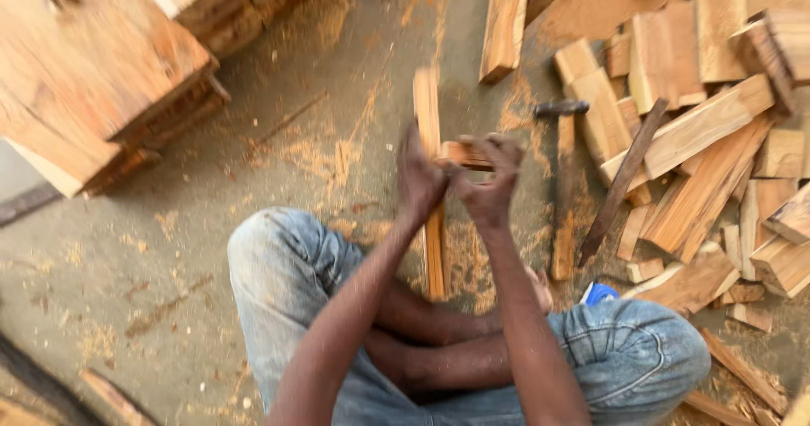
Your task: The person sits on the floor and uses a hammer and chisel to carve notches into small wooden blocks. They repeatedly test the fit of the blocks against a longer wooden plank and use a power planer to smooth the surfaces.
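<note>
I sit cross-legged on a dusty floor, my knees in blue jeans. My left hand (419,173) presses flat against the side of a long narrow wooden strip (429,105) that lies on the floor pointing away from me. My right hand (489,180) is closed around a short wooden block (466,153), held against that strip just right of my left hand. The picture is blurred, so the exact contact between block and strip is unclear. A hammer (562,181) with a wooden handle lies on the floor just right of my right hand.
A heap of wood offcuts (709,131) fills the right side, with a dark flat bar (623,181) leaning across it. Stacked thick boards (93,72) stand at the upper left. A plank (504,21) lies at the top. Sawdust covers the floor. A small blue object (597,293) sits by my right knee.
</note>
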